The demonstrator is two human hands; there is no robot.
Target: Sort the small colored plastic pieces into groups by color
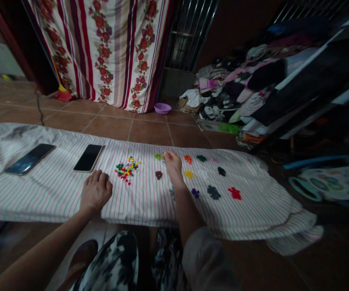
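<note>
Resting the left hand (96,190) palm-down on the striped cloth (53,194), just beside a dark-screened phone (88,158), fanning loosely bent fingers and gripping nothing visible. Holding the right hand (173,163) just beside the light green pieces (157,156), bending thumb and fingers close together; showing too little detail to tell whether pinching a piece. Flanking a multicoloured heap (127,169) of small pieces with both hands, facing brown pieces (158,175) between heap and right wrist. Displaying, farther right, an orange cluster (188,159), a dark green cluster (201,158), a yellow cluster (189,174), a dark grey cluster (213,192) and a red cluster (234,193).
</note>
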